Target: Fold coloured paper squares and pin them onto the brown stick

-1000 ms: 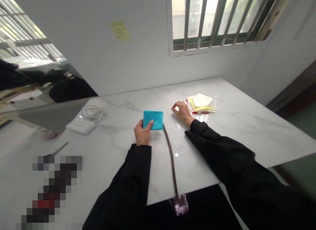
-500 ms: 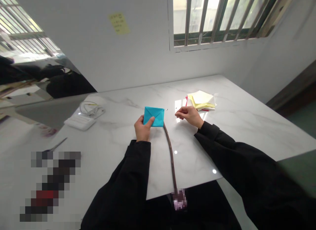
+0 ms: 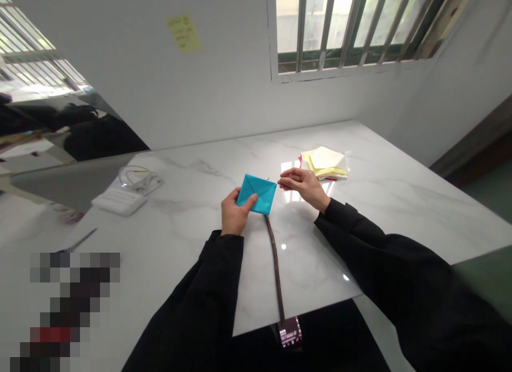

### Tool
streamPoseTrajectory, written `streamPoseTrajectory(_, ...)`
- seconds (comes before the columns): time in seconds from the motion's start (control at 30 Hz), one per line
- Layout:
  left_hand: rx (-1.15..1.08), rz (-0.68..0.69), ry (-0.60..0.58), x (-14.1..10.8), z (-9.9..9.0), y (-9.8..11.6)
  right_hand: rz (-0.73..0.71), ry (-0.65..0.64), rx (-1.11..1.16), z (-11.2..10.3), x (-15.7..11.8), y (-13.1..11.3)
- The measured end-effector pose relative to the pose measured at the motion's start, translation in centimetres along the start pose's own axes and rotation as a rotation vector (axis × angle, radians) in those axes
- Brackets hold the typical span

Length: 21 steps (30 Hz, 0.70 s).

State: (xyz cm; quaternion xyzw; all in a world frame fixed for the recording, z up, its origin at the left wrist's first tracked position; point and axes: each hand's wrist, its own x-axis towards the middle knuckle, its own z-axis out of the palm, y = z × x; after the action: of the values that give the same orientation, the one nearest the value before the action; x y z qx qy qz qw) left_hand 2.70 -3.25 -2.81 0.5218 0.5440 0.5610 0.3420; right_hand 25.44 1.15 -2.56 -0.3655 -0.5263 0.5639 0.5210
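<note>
Blue paper (image 3: 259,195), where is it now?

Left grip (image 3: 236,215) pinches it near the middle of the desk (image 3: 180,239). It got turned, so now it sits tilted.

And right grip (image 3: 303,184)?

Half open, holding nothing, just beside it.

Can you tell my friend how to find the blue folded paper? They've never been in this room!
Under the barred window is a white marble table. Near its middle, the person's left hand holds a small folded paper. It's bright turquoise, not like the pale yellow paper stack beyond the right hand.
</note>
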Motion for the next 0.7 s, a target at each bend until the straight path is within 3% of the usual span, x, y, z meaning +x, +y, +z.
streamPoseTrajectory(0.13, 0.021, -0.002, -0.110, -0.3, 0.1, 0.6, -0.074, -0.010, -0.138, -0.6, 0.2, -0.9)
streamPoseTrajectory(0.27, 0.043, -0.022, -0.217, -0.5, 0.1, 1.0, -0.192, -0.161, -0.248, -0.6, 0.0, -1.3)
streamPoseTrajectory(0.43, 0.021, -0.056, -0.316, -0.7, 0.1, 1.2, -0.111, -0.360, -0.244, 0.4, -0.6, -0.9)
streamPoseTrajectory(0.7, -0.071, -0.147, -0.338, -0.7, 0.2, 1.0, -0.173, -0.261, -0.413, 0.8, -0.8, 0.4)
